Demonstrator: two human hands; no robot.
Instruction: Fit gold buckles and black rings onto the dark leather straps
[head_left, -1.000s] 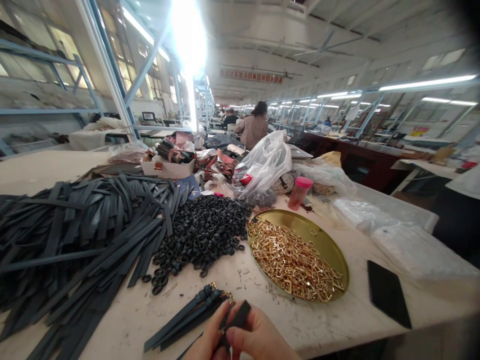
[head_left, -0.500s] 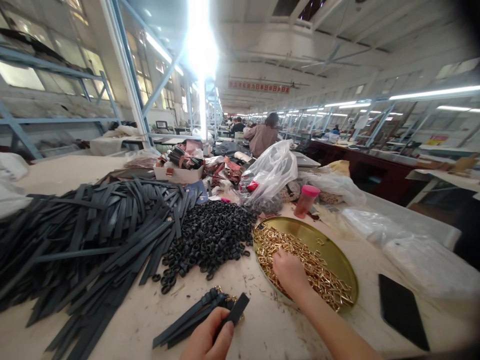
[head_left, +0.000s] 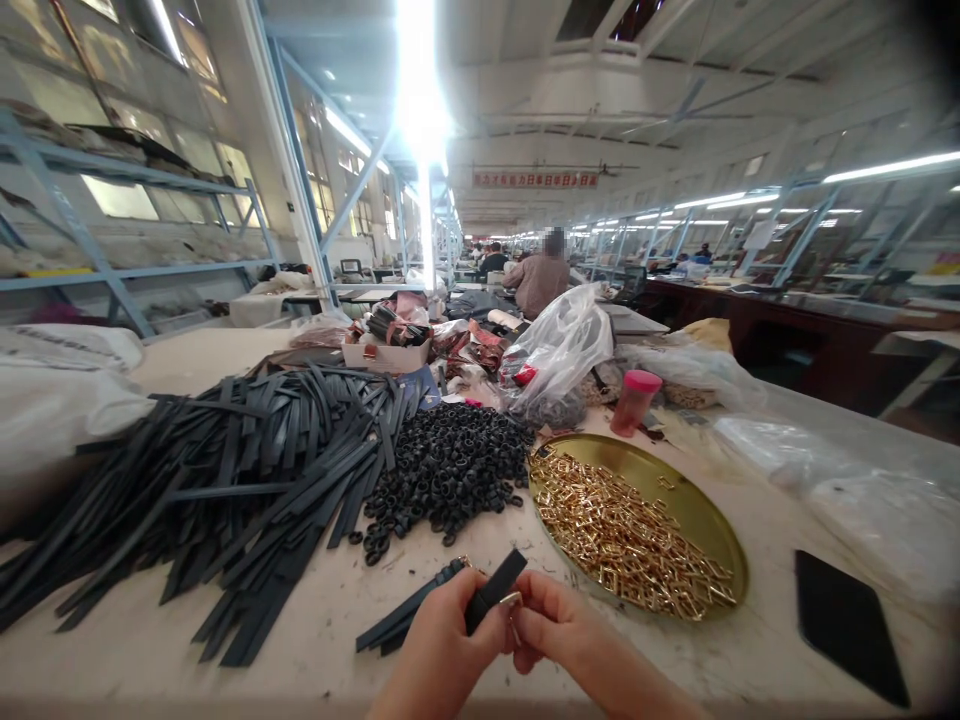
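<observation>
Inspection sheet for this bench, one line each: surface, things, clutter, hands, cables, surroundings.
Surface: pale tabletop, dark specks and scraps.
Things: heaped black straps, black loops; metal frames in a round tray.
Clutter: clear plastic bag, pink-lidded jar, open box, flat black object.
Hands: left hand grips a strap; right hand pinches a small metal piece against it.
Cables: nothing seen.
Surroundings: person ahead, shelving at left, bright lamp.

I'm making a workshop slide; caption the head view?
Two hands hold a dark strap and gold buckle beside a tray of gold buckles.
</observation>
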